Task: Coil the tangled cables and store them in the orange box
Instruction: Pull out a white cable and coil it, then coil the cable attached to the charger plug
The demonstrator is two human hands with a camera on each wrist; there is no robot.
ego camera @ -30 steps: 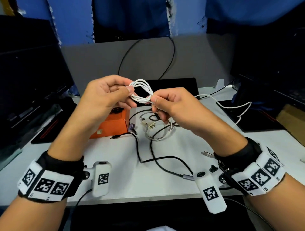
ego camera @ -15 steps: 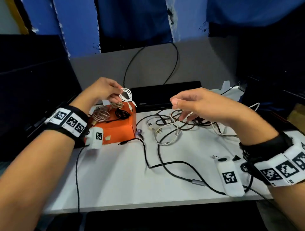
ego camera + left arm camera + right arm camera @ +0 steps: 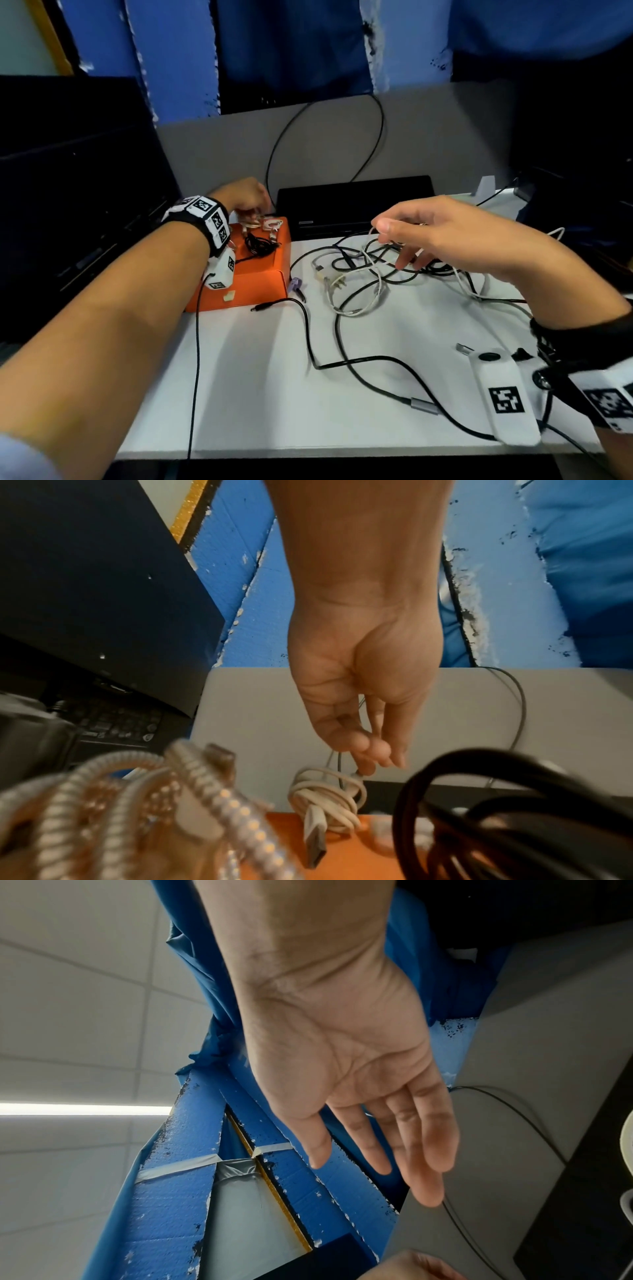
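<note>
The orange box stands at the table's left rear. My left hand reaches over its far end. In the left wrist view its fingertips pinch the top of a coiled white cable that rests on the box. A black coil and a metallic braided coil lie in the box too. My right hand hovers above the tangle of black and white cables, fingers loose and holding nothing; the right wrist view shows its fingers straight.
A flat black device lies behind the tangle against the grey partition. A dark monitor stands at the left. A long black cable runs across the white table toward its front edge.
The left hand carried the white coil from mid-air at the centre over to the orange box and lowered it there. The right hand let go of it and now hovers over the tangle.
</note>
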